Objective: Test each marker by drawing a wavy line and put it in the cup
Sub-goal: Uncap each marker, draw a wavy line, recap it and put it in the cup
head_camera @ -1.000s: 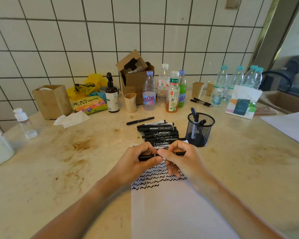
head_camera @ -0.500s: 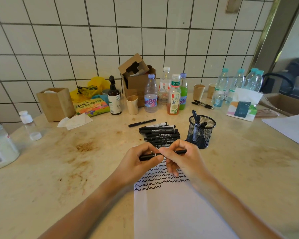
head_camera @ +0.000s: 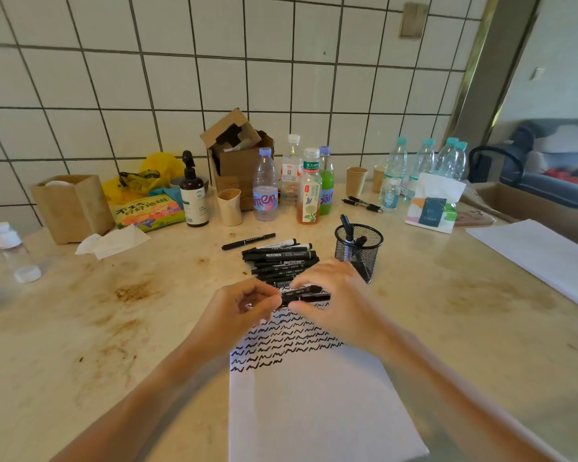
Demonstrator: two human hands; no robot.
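Note:
A black marker (head_camera: 306, 294) lies level between both hands above the top of a white sheet (head_camera: 314, 405) covered with rows of black wavy lines. My left hand (head_camera: 237, 311) pinches the marker's left end. My right hand (head_camera: 337, 301) grips its right part with fingers curled round it. Behind the hands lies a pile of several black markers (head_camera: 277, 258), one more marker (head_camera: 247, 241) apart at its left. A black mesh cup (head_camera: 359, 250) stands to the right of the pile with a few markers upright in it.
Bottles (head_camera: 309, 188), paper cups (head_camera: 229, 206), a spray bottle (head_camera: 192, 191), a cardboard box (head_camera: 237, 155) and a tissue pack (head_camera: 434, 205) line the back of the stained table. More white paper (head_camera: 541, 258) lies at the right, a crumpled tissue (head_camera: 111, 243) at the left.
The view has tilted up a little. Both hands still hold the marker; my right hand has shifted over it, the fingers now covering more of the barrel.

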